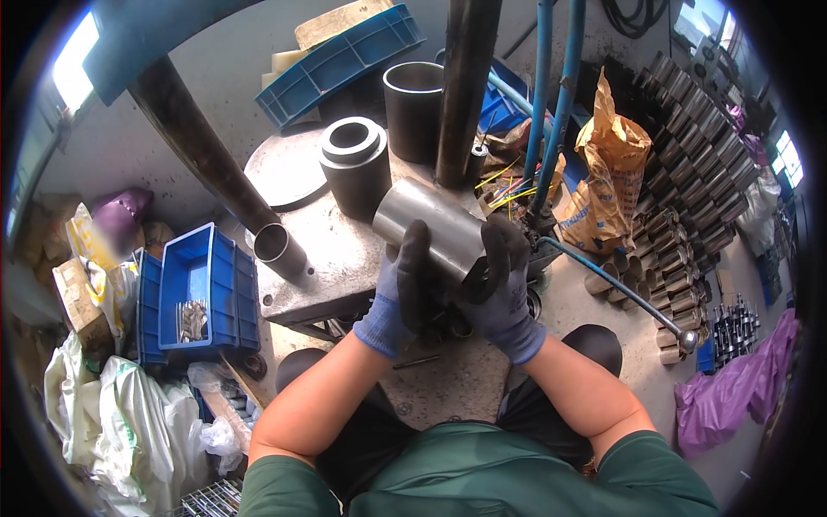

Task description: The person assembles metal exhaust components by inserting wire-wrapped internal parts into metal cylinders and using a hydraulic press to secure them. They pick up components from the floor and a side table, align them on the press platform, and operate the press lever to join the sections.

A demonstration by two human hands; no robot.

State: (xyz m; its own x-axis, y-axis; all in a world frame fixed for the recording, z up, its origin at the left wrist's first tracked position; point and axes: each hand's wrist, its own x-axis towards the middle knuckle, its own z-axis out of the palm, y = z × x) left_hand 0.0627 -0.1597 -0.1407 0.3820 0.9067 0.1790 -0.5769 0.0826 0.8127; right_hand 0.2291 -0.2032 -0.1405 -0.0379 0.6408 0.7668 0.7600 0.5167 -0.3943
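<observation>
Over on the left, white sacks [95, 414] slump against a blue crate [211, 284] with a few small metal pieces lying in its bottom. Moving in, a dark pipe [207, 164] slants down over the round steel table [301, 224], its open mouth just above the plate. Behind it stands a dark stepped collar [355, 164], and a plain dark ring [413, 108] further back. Now the middle: the person sits right up to the table, both hands gloved. The left hand [401, 289] is curled around the near end of a shiny steel sleeve [431, 228], thumb up along its side. The right hand [500, 280] clamps it from the other flank, fingers wrapped over the top. So the sleeve is held in the air, tilted, just over the table's front edge and in front of the upright post [465, 86]. It isn't seated on anything yet; I'd say this piece is only picked up, with its fitting still ahead. To the right, a torn brown bag [607, 172], then rows of similar sleeves [689, 172] stacked along the floor, plenty of them, though which are finished I can't tell.
</observation>
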